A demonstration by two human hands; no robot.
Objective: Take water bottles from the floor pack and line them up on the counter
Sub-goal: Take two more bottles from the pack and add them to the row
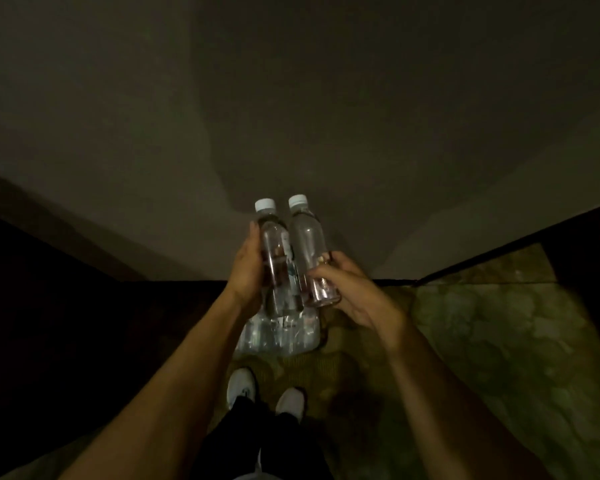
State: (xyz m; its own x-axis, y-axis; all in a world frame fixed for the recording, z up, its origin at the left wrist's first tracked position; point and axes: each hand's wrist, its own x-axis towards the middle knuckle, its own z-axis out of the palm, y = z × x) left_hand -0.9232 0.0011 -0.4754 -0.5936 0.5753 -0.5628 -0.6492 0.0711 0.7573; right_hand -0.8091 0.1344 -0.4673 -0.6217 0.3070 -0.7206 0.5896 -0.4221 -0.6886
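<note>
**Bottles held side by side above the floor pack**

Two clear water bottles with white caps stand upright in the person's hands, close together and apparently touching along their sides. The left hand (248,271) wraps its fingers round the left bottle (274,251) along its body. The right hand (350,289) grips the right bottle (307,244) near its base, thumb across the front. Directly below them the floor pack (281,336), wrapped in clear plastic, sits on the patterned carpet (499,341) just ahead of two white shoes (241,386). A grey wall (291,98) fills the upper view. Lighting is dim; the counter cannot be made out.
</note>
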